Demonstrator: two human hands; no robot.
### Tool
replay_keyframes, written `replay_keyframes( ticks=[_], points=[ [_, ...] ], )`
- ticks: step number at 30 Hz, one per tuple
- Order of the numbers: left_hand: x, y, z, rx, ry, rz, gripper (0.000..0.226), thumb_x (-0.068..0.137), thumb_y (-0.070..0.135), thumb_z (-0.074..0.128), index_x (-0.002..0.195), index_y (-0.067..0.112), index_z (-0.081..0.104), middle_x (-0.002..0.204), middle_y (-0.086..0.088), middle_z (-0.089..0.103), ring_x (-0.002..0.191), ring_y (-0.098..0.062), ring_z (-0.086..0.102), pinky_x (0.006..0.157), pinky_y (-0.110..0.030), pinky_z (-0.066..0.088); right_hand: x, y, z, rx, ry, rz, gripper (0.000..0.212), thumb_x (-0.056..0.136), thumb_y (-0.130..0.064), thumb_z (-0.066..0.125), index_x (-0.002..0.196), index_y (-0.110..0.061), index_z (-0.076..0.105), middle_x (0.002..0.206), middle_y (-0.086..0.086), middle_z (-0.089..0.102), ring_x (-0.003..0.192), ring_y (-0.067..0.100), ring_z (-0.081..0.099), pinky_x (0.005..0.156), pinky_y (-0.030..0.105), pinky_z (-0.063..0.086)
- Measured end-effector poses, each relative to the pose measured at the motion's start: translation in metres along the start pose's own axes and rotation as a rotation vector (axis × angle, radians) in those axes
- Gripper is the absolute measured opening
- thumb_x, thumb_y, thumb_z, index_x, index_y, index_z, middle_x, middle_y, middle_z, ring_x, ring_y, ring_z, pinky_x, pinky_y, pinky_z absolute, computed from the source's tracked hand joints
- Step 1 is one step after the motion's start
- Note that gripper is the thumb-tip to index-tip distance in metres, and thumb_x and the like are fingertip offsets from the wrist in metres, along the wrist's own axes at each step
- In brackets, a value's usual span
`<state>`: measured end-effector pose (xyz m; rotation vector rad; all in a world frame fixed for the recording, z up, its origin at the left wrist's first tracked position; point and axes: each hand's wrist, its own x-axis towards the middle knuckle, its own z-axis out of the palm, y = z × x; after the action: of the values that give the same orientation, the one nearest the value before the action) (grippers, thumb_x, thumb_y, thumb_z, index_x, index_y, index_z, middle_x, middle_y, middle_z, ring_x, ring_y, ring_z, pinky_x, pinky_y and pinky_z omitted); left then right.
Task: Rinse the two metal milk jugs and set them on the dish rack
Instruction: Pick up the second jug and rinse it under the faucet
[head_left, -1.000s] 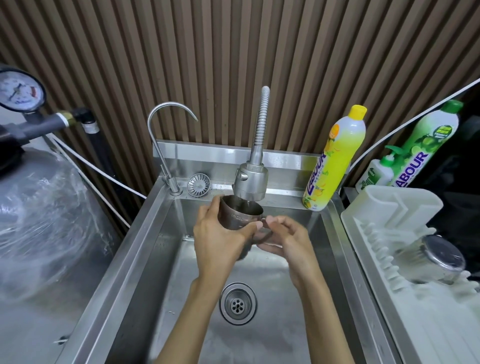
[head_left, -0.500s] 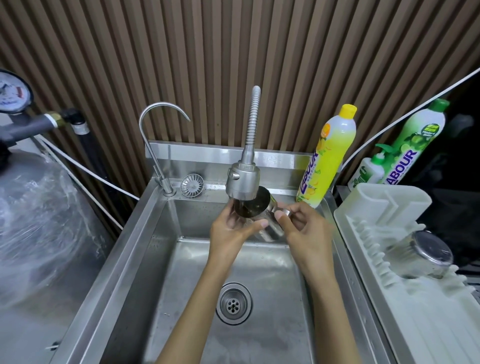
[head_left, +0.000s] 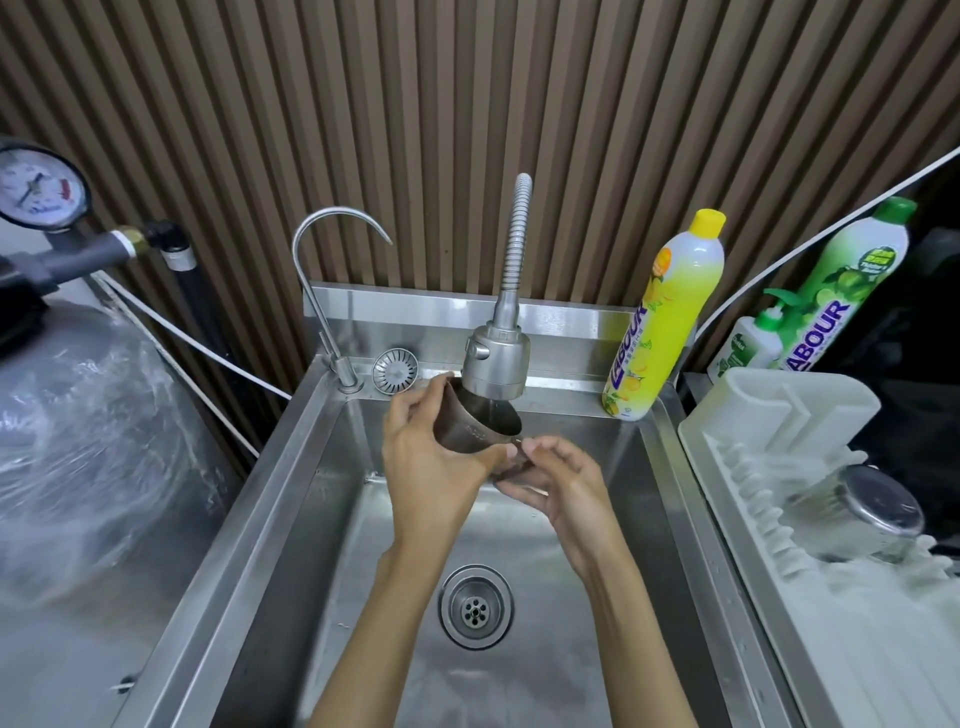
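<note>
A metal milk jug (head_left: 480, 432) is held over the sink (head_left: 644, 467), its mouth right under the flexible tap's spray head (head_left: 496, 364). My left hand (head_left: 431, 457) grips the jug's body from the left. My right hand (head_left: 558, 480) pinches the jug's handle at its lower right. A second metal jug (head_left: 857, 514) lies upside down on the white dish rack (head_left: 779, 415) at the right.
A thin gooseneck tap (head_left: 322, 291) and a strainer cap (head_left: 395, 370) stand at the sink's back left. A yellow soap bottle (head_left: 667, 317) and two green bottles (head_left: 831, 291) stand at the back right. The drain (head_left: 475, 605) lies below my hands. A plastic-wrapped tank (head_left: 78, 441) sits left.
The jug has tilted back with its mouth under the spray head. My left hand shifted left along the jug's body, and my right hand dropped lower on the handle.
</note>
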<state>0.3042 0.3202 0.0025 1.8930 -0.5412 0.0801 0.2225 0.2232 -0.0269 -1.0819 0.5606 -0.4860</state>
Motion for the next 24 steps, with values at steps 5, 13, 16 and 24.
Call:
replay_keyframes(
  ticks=[5, 13, 16, 24],
  points=[
    [0.002, -0.001, -0.005, 0.022, -0.16, -0.16, 0.052, 0.05, 0.042, 0.087, 0.095, 0.024, 0.069, 0.084, 0.01, 0.057, 0.077, -0.006, 0.059, 0.066, -0.011, 0.04, -0.009, -0.022, -0.005, -0.259, 0.102, 0.042, 0.011, 0.088, -0.014, 0.062, 0.082, -0.004, 0.061, 0.081, 0.009, 0.073, 0.076, 0.023, 0.074, 0.056, 0.031, 0.059],
    [0.008, -0.026, 0.01, -0.416, -0.583, -0.465, 0.07, 0.035, 0.036, 0.086, 0.097, 0.01, 0.07, 0.097, -0.003, 0.074, 0.095, -0.015, 0.068, 0.084, -0.021, 0.049, -0.023, -0.052, -0.003, -0.995, 0.318, -0.193, 0.025, 0.078, -0.029, 0.07, 0.059, -0.02, 0.057, 0.069, 0.005, 0.07, 0.072, 0.028, 0.067, 0.073, 0.044, 0.055],
    [0.004, -0.029, 0.023, -0.588, -0.554, -0.487, 0.056, 0.045, 0.013, 0.086, 0.097, 0.01, 0.067, 0.1, -0.007, 0.073, 0.1, -0.02, 0.067, 0.088, -0.023, 0.05, -0.024, -0.052, -0.003, -1.044, 0.328, -0.289, 0.022, 0.081, -0.024, 0.069, 0.064, -0.023, 0.055, 0.075, 0.006, 0.071, 0.078, 0.026, 0.067, 0.075, 0.039, 0.053],
    [0.003, -0.011, 0.032, -0.734, -0.191, -0.275, 0.079, 0.056, -0.019, 0.075, 0.124, 0.013, 0.054, 0.116, 0.001, 0.068, 0.11, -0.009, 0.062, 0.096, -0.024, 0.048, -0.003, -0.037, 0.001, -0.405, 0.196, -0.302, 0.025, 0.086, 0.003, 0.057, 0.069, -0.013, 0.048, 0.104, -0.009, 0.07, 0.092, -0.005, 0.066, 0.08, 0.008, 0.046]
  ],
)
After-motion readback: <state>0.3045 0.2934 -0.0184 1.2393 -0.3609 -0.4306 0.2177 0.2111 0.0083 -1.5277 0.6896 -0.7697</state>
